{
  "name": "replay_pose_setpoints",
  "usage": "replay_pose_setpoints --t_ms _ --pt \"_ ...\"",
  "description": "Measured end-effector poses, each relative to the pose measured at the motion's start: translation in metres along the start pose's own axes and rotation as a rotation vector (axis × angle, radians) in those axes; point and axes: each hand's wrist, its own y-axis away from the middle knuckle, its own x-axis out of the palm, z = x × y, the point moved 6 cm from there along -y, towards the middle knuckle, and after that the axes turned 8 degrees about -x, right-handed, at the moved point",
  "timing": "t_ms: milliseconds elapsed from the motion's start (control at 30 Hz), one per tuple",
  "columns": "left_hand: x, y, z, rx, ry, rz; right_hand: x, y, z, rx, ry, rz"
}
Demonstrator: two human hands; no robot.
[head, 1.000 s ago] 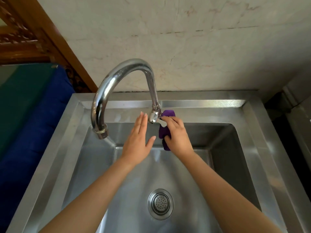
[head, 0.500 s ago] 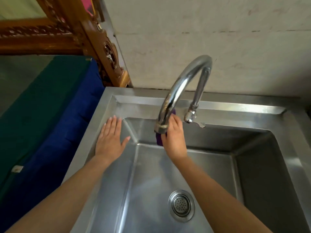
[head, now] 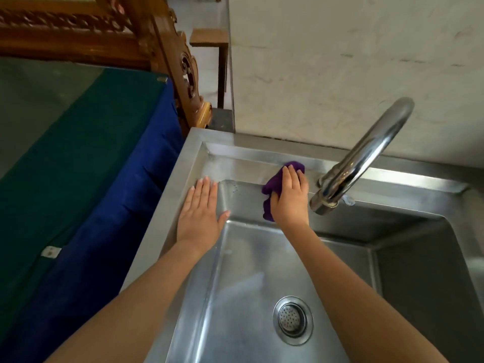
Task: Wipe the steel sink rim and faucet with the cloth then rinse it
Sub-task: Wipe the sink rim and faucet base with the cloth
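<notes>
A steel sink fills the lower right, its rim point(head: 235, 153) running along the back and left side. The curved chrome faucet point(head: 366, 153) arches from the back rim over the basin, with no water visible at its spout. My right hand point(head: 289, 197) presses a purple cloth point(head: 272, 187) onto the back rim, left of the faucet base; part of the cloth hangs over the basin's inner edge. My left hand point(head: 200, 216) lies flat with fingers spread on the left rim, holding nothing.
A round drain strainer point(head: 292, 320) sits in the basin floor. Left of the sink lies a surface covered in green and blue fabric point(head: 91, 166). Carved wooden furniture point(head: 183, 66) stands behind it. A pale wall point(head: 340, 61) rises behind the sink.
My right hand slid the cloth from the faucet base leftward along the back rim. My left hand left the basin and settled flat on the left rim. The view swung left.
</notes>
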Motion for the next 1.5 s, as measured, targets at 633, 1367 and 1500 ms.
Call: replay_pose_setpoints --t_ms 633,1367,1500 --pt "-0.018 -0.009 0.014 0.067 -0.032 0.076 0.036 -0.021 0.062 -0.31 0.24 0.306" --pt "-0.017 0.014 0.043 0.117 -0.046 0.058 0.06 -0.03 0.107 -0.328 0.097 0.357" --pt "-0.024 0.036 0.054 0.097 0.097 0.088 0.066 -0.016 0.118 -0.368 -0.024 0.41"
